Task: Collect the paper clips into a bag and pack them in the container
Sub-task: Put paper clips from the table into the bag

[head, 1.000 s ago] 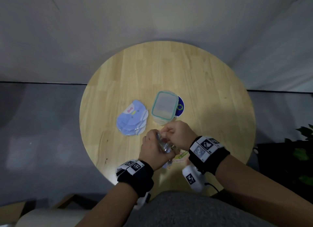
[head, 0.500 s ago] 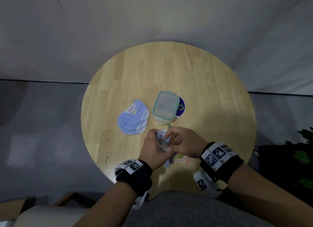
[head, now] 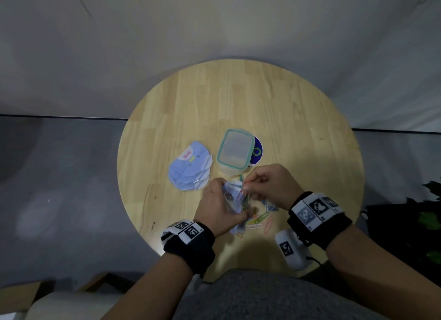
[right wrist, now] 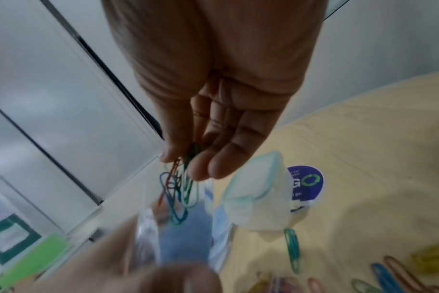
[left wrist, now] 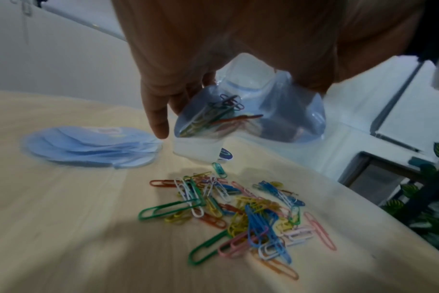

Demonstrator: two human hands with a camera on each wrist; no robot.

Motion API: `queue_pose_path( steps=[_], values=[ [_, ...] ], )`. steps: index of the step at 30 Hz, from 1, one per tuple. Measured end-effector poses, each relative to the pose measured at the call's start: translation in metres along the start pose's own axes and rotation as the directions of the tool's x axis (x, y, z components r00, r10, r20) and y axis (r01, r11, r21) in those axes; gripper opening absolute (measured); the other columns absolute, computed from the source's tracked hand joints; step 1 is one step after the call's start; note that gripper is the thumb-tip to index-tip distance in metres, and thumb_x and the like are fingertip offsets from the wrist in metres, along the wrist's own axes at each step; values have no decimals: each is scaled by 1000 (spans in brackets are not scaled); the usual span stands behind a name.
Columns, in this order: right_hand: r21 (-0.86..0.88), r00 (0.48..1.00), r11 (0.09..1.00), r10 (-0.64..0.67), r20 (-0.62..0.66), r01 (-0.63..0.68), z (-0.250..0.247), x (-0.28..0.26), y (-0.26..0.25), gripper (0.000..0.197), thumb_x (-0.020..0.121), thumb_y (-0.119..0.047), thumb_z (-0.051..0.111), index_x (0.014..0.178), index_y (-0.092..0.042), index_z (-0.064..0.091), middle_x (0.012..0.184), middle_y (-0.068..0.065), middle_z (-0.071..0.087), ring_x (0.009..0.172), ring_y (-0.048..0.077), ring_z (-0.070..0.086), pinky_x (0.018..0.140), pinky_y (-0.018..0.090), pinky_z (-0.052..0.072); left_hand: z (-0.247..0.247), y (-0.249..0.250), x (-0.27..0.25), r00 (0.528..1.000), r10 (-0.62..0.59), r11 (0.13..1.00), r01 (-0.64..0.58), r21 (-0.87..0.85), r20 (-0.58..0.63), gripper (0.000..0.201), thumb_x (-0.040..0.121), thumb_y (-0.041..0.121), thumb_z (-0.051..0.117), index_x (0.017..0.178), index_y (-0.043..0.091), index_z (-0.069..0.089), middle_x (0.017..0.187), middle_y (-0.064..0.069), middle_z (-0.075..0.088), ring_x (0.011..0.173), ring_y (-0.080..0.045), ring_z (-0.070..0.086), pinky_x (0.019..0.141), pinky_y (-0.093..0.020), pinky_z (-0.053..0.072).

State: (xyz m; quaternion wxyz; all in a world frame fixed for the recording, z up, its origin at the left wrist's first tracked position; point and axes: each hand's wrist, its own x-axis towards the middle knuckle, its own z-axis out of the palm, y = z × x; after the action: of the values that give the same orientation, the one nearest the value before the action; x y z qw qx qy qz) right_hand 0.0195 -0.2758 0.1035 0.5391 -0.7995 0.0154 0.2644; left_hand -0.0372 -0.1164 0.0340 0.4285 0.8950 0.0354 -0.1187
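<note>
My left hand (head: 220, 206) grips a clear bag (left wrist: 248, 117) above the table, its mouth held up; several clips show inside it. My right hand (head: 260, 184) pinches a small bunch of paper clips (right wrist: 179, 190) between thumb and fingertips right over the bag's mouth (right wrist: 148, 224). A loose pile of coloured paper clips (left wrist: 241, 212) lies on the wooden table (head: 238, 100) under both hands. The lidded plastic container (head: 235, 151), clear with a teal rim, stands just beyond the hands.
A stack of blue printed bags (head: 189, 169) lies left of the container. A dark blue round sticker (head: 257, 152) sits behind the container on its right. The table's near edge is close to my body; a plant (head: 429, 214) stands off to the right.
My right hand has moved away from the left hand to the pile and come back with clips, now held over the bag. The left hand keeps the bag in about the same place.
</note>
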Motion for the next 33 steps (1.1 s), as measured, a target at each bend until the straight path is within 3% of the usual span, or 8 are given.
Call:
queue_pose_path(
  steps=[5,10,15,17,21,24,28,33],
  values=[
    [57,984,998,23,-175,-13,0,16,-10,15,75,-7,74,74,5,65,65,22,67,50,24,63,51,30,55,1,-2,-6,999,37,996,-38,84,6,75,55,63,64,108,15,39,98,-6,48,90,-25,49,74,-44,48],
    [-95,982,994,28,-185,-46,22,15,-6,18,70,-13,77,63,-4,63,40,-7,58,39,18,57,47,30,49,2,12,-9,989,22,996,-10,86,-143,74,53,59,63,105,11,43,94,-5,47,88,-26,46,71,-40,45],
    [-416,995,904,-100,9,95,36,1,-2,13,80,-26,70,85,-16,76,84,-7,49,76,12,56,74,23,40,-2,6,-6,975,1,999,10,49,-220,78,52,55,61,108,2,46,96,-11,50,90,-32,50,72,-42,46],
    [-383,992,915,-113,57,126,32,1,2,16,85,-25,65,91,-14,75,92,-2,46,77,11,52,76,21,37,-3,6,-7,976,8,999,2,47,-218,78,51,56,61,105,3,47,94,-10,49,88,-31,49,71,-40,46],
    [-322,977,943,17,-211,-86,-4,16,34,6,83,-20,63,85,-16,67,92,6,62,85,22,59,75,30,44,-5,-5,-10,986,-20,994,38,105,-168,81,51,59,72,106,7,44,95,-7,46,90,-27,46,74,-34,40],
    [-548,949,775,274,-156,-314,-19,15,78,43,73,-23,72,109,-18,51,114,11,51,92,28,54,79,32,45,-9,-11,-17,991,-34,988,53,144,-128,82,54,47,83,112,6,43,101,-7,44,95,-26,42,80,-35,38],
    [-732,944,638,328,-21,-238,0,7,108,91,55,-37,86,129,-17,37,125,9,37,115,32,44,94,41,44,-14,-14,-25,995,-57,984,70,162,-85,88,52,58,75,115,6,43,102,-8,44,96,-27,43,83,-38,40],
    [-734,992,674,129,15,-77,41,12,107,43,78,-13,69,116,-12,50,119,11,50,108,31,52,87,37,44,-15,-19,-31,996,-79,978,86,188,-43,92,50,67,61,116,6,42,103,-8,42,96,-27,42,82,-40,41]
  ],
)
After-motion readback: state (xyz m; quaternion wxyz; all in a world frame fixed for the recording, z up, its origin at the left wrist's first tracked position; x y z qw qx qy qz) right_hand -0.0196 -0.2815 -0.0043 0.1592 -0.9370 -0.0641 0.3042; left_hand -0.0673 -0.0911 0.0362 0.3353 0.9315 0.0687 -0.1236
